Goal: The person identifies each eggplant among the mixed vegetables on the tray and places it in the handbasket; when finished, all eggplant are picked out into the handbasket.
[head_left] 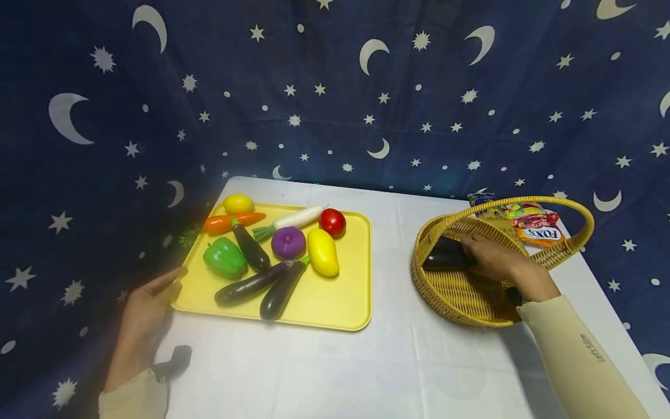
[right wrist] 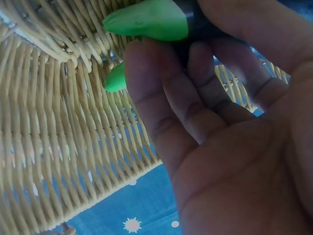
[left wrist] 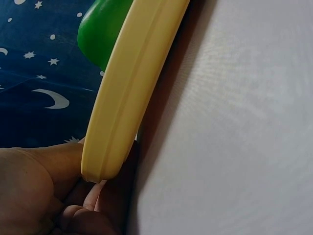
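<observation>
inside basket (head_left: 466, 297), right hand (head_left: 492, 256) curled round eggplant (head_left: 444, 256), left hand (head_left: 146, 308) pinching tray (head_left: 335, 299)

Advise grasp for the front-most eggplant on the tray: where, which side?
Probably across the thick body of the front-most eggplant, from above and slightly right: it lies lengthwise, and its right flank faces bare tray. The green stem end looks poorer, narrower and close to the yellow fruit; another eggplant crowds the left.

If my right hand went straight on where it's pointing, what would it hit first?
Your right hand, holding an eggplant, would probably meet the basket's far-left wall, though depth is unclear.
</observation>
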The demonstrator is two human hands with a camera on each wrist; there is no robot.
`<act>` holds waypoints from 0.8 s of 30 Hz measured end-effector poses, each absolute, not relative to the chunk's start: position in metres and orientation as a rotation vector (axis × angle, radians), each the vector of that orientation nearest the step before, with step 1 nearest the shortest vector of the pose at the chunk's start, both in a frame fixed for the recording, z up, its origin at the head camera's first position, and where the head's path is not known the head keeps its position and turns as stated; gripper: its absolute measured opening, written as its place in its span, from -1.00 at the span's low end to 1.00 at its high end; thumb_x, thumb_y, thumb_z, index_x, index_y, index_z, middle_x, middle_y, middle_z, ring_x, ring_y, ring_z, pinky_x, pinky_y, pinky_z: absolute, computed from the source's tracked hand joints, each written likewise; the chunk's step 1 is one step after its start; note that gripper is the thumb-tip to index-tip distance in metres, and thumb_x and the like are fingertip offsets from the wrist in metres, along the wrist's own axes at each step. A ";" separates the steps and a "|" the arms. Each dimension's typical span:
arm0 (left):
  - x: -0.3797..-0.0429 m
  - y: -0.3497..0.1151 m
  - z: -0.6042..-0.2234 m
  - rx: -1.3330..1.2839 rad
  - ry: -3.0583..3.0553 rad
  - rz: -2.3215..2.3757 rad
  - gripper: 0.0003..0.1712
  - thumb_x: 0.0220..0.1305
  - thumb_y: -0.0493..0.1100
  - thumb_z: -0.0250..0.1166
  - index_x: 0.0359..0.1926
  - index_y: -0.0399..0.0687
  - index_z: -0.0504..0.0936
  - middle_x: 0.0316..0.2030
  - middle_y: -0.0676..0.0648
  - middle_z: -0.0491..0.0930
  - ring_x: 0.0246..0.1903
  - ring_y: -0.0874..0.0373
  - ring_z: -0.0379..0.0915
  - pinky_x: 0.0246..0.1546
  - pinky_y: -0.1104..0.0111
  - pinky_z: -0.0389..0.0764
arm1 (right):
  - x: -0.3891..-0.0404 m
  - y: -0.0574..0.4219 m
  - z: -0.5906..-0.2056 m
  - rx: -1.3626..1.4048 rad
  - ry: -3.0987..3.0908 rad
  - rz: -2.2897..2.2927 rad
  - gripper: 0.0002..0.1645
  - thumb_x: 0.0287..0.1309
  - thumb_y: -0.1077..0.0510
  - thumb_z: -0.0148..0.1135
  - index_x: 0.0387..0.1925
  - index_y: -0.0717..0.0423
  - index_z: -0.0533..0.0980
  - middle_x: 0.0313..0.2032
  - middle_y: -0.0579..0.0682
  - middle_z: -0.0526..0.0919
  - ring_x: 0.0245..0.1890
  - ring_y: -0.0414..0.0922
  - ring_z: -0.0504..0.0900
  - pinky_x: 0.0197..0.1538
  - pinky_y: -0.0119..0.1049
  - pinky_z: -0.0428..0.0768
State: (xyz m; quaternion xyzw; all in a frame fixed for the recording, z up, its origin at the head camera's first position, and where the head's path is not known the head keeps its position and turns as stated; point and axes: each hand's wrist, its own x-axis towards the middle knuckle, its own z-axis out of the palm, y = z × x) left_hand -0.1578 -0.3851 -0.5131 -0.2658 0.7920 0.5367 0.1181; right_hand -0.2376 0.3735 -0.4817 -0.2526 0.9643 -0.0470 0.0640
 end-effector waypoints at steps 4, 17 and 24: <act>-0.158 -0.386 -0.513 -0.803 2.306 1.579 -0.43 0.59 0.27 0.13 0.54 0.55 0.40 0.71 0.10 0.04 0.73 -0.14 -0.22 0.68 -0.29 -0.03 | -0.235 0.371 -0.481 -0.768 2.937 -0.153 -0.46 -0.04 0.27 0.65 -0.19 0.02 0.42 -0.30 -0.03 0.50 -0.25 -0.09 0.53 -0.19 -0.10 0.64; -0.159 -0.377 -0.523 -0.732 2.310 1.678 -0.45 0.62 0.22 0.12 0.54 0.46 0.44 0.69 0.08 0.11 0.69 0.04 -0.02 0.68 -0.11 0.17 | -0.236 0.371 -0.462 -0.801 2.971 -0.241 -0.39 -0.12 0.25 0.72 -0.21 0.02 0.40 -0.34 -0.06 0.50 -0.28 -0.10 0.50 -0.21 -0.14 0.58; -0.152 -0.382 -0.515 -0.722 2.302 1.666 -0.44 0.63 0.23 0.09 0.55 0.46 0.41 0.70 0.08 0.06 0.70 0.03 -0.09 0.68 -0.15 0.14 | -0.233 0.372 -0.477 -0.781 2.960 -0.343 -0.33 -0.15 0.26 0.72 -0.20 0.01 0.34 -0.32 -0.03 0.46 -0.28 -0.10 0.45 -0.23 -0.21 0.49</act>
